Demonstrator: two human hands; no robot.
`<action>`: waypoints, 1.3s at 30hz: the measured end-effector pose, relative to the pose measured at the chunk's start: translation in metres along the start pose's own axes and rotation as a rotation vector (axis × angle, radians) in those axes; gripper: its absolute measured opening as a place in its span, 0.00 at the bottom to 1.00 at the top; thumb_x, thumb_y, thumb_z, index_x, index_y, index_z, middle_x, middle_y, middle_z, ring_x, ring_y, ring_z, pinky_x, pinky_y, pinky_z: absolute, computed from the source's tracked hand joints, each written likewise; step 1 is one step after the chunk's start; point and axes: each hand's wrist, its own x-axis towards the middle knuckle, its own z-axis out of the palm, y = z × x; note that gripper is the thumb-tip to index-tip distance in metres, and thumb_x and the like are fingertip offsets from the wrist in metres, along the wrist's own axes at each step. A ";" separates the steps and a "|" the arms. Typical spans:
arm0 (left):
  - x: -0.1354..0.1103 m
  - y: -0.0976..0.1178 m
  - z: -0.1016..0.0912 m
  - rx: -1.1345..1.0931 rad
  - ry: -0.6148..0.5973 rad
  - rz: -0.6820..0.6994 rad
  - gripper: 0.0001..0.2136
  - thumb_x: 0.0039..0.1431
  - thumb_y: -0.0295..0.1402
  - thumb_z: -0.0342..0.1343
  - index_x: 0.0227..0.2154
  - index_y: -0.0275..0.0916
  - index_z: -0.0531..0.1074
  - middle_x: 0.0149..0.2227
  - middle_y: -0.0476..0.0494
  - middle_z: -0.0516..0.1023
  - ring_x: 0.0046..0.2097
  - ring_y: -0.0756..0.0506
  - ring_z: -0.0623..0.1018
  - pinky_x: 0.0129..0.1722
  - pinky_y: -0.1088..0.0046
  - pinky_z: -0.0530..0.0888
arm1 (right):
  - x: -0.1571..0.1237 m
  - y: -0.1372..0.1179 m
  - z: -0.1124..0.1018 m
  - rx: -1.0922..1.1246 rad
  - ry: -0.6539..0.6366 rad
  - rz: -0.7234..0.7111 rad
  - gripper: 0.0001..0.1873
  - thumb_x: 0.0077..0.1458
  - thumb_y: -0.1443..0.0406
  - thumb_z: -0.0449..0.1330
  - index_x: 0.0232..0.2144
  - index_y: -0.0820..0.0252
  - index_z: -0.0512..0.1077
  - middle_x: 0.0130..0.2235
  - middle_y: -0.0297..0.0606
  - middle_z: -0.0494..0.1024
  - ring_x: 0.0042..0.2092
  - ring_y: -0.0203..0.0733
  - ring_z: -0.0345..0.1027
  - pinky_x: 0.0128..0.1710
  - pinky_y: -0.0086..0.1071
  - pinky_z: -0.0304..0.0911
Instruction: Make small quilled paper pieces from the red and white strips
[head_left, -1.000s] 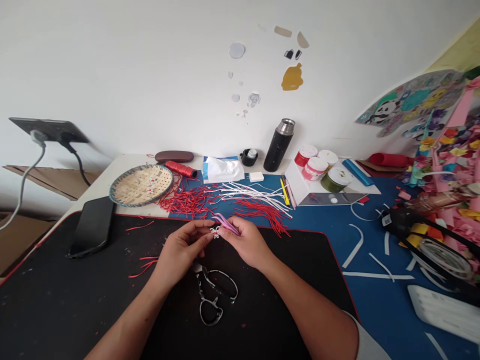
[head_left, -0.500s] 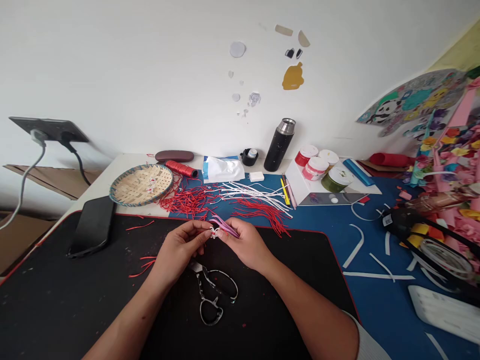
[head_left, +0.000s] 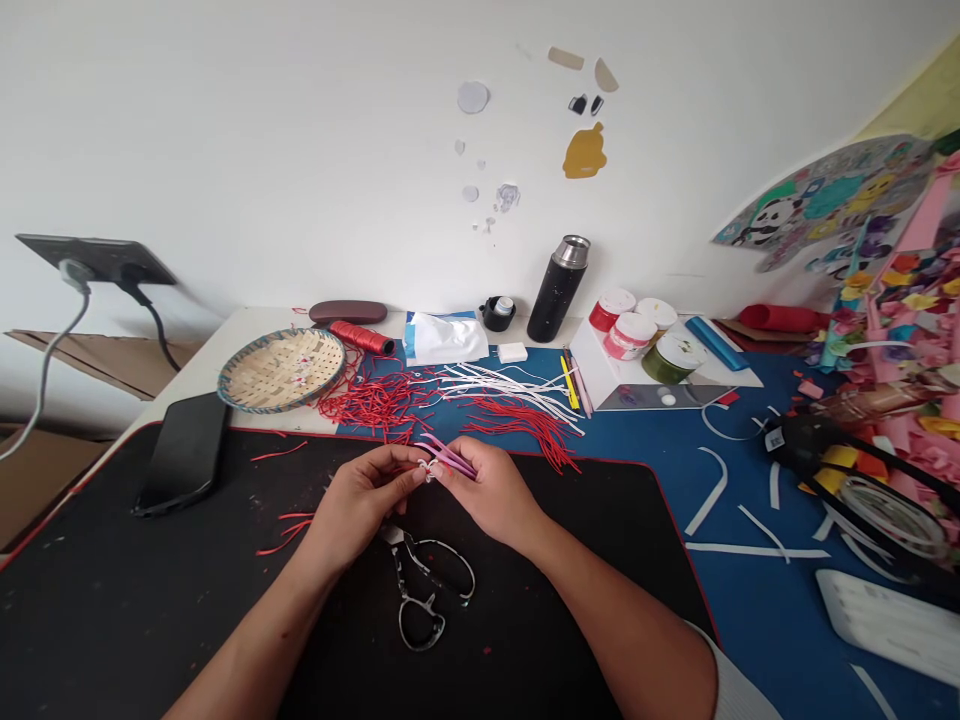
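Note:
My left hand point(head_left: 358, 502) and my right hand point(head_left: 491, 490) meet over the far part of the black mat point(head_left: 150, 600). Between their fingertips is a small white looped paper piece point(head_left: 429, 468). My right hand pinches pink tweezers point(head_left: 448, 456) whose tips reach that piece. My left hand's fingers pinch the piece from the left. Scissors point(head_left: 421, 588) lie on the mat just below both hands. Red paper strips point(head_left: 375, 400) and white paper strips point(head_left: 510, 388) lie spread on the blue mat beyond my hands.
A woven basket point(head_left: 281, 369), a red thread spool point(head_left: 363, 338) and a dark phone point(head_left: 184, 452) sit at the left. A black flask point(head_left: 556, 288), paint jars point(head_left: 634, 335) and a white box stand behind. Coloured paper clutter point(head_left: 885, 330) fills the right side.
Both hands stay together; the white piece and tweezers have shifted only slightly between the fingertips.

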 end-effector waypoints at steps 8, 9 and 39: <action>0.000 -0.003 0.000 0.011 -0.007 -0.007 0.14 0.51 0.44 0.73 0.35 0.41 0.84 0.30 0.48 0.82 0.24 0.52 0.68 0.22 0.79 0.66 | 0.000 0.000 0.002 -0.003 0.025 0.013 0.10 0.63 0.58 0.61 0.34 0.59 0.73 0.30 0.31 0.72 0.32 0.38 0.63 0.32 0.31 0.57; 0.000 -0.003 0.000 0.016 -0.002 -0.008 0.14 0.51 0.45 0.73 0.35 0.41 0.84 0.30 0.48 0.82 0.24 0.52 0.68 0.22 0.79 0.66 | 0.000 0.000 0.002 -0.001 0.027 0.015 0.10 0.63 0.58 0.61 0.35 0.59 0.73 0.30 0.31 0.72 0.32 0.38 0.63 0.32 0.31 0.57; 0.001 -0.006 0.000 0.006 0.025 -0.008 0.16 0.48 0.45 0.74 0.35 0.40 0.85 0.31 0.46 0.83 0.24 0.52 0.69 0.21 0.79 0.66 | 0.005 0.012 0.004 0.104 -0.018 0.018 0.15 0.63 0.55 0.62 0.31 0.58 0.69 0.28 0.28 0.64 0.31 0.36 0.55 0.31 0.30 0.51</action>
